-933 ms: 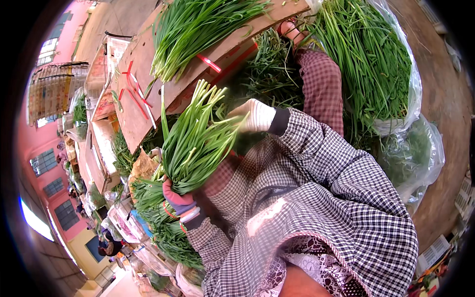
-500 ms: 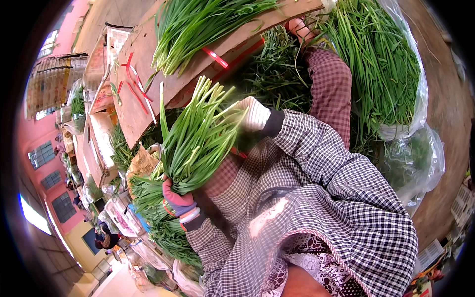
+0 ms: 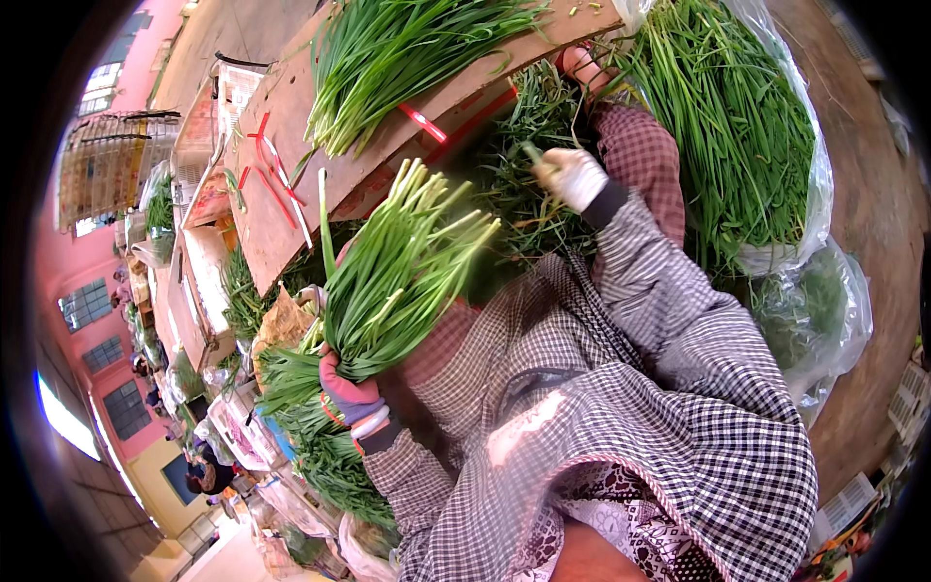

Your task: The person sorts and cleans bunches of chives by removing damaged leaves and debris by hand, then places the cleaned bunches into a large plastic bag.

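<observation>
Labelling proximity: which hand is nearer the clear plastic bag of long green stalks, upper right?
Right. White-gloved right hand: left of the bag, across the reddish checked trouser leg. Pink-gloved left hand: farther left and lower, holding a bundle of green stalks.

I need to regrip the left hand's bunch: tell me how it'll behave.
The bunch is probably floppy where leaves bend by the left hand; its pale stalks look stiffer, being straighter. Since they splay, some might slip.
</observation>
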Demonstrator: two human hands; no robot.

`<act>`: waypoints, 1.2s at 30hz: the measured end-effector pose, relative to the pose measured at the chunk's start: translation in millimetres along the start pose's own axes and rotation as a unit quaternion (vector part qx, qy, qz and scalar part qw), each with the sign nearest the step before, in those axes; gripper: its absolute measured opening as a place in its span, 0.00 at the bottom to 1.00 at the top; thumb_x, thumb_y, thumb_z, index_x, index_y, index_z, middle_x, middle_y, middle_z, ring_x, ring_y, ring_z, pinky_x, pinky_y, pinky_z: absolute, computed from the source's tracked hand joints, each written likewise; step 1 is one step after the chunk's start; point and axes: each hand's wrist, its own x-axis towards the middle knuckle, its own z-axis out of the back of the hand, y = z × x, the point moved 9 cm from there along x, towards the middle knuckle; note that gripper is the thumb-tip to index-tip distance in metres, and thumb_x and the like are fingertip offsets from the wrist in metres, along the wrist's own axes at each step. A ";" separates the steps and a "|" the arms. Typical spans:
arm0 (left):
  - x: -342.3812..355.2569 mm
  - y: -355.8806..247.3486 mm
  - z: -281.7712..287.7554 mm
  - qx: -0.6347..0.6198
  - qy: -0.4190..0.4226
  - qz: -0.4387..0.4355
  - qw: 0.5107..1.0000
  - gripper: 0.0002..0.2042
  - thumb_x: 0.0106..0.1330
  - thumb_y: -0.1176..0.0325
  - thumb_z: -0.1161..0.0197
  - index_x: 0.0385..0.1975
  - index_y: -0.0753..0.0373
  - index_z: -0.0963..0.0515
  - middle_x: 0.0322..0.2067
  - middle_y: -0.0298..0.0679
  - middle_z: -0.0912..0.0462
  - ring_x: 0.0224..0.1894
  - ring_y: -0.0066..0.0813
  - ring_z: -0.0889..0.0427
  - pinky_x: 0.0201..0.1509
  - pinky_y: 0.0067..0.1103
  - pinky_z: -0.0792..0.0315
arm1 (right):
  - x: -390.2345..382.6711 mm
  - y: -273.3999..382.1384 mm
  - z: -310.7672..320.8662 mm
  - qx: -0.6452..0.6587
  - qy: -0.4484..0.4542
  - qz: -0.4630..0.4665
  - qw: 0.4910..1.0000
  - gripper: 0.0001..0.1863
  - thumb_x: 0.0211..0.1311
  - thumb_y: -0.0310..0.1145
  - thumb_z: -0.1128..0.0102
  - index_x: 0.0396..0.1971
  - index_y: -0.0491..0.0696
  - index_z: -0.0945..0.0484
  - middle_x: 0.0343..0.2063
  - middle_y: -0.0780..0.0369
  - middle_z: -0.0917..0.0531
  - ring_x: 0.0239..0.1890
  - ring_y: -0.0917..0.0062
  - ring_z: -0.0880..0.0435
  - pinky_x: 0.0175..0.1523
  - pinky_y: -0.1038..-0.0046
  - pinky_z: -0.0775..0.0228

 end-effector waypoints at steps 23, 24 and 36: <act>7.5 10.7 14.6 -0.031 0.023 0.004 0.999 0.13 0.66 0.70 0.56 0.45 0.61 0.27 0.45 0.42 0.22 0.48 0.37 0.22 0.55 0.35 0.27 | -39.1 88.6 -41.7 0.403 0.122 -0.016 0.907 0.15 0.47 0.31 0.28 0.37 0.44 0.16 0.30 0.61 0.14 0.31 0.84 0.17 0.40 0.79 0.24; 7.6 10.2 12.1 -0.026 0.027 0.003 0.999 0.13 0.66 0.70 0.56 0.45 0.61 0.27 0.45 0.43 0.21 0.48 0.37 0.22 0.55 0.36 0.26 | -38.7 90.2 -40.3 0.403 0.129 -0.019 0.906 0.14 0.48 0.30 0.29 0.36 0.43 0.16 0.30 0.61 0.14 0.32 0.84 0.17 0.40 0.79 0.24; 4.3 8.7 16.7 -0.041 0.016 0.003 0.999 0.13 0.66 0.71 0.55 0.47 0.59 0.28 0.45 0.42 0.22 0.47 0.39 0.21 0.53 0.38 0.25 | -23.7 85.8 -2.2 0.335 -0.011 0.044 0.941 0.09 0.52 0.27 0.37 0.33 0.40 0.17 0.25 0.59 0.15 0.27 0.81 0.17 0.36 0.79 0.23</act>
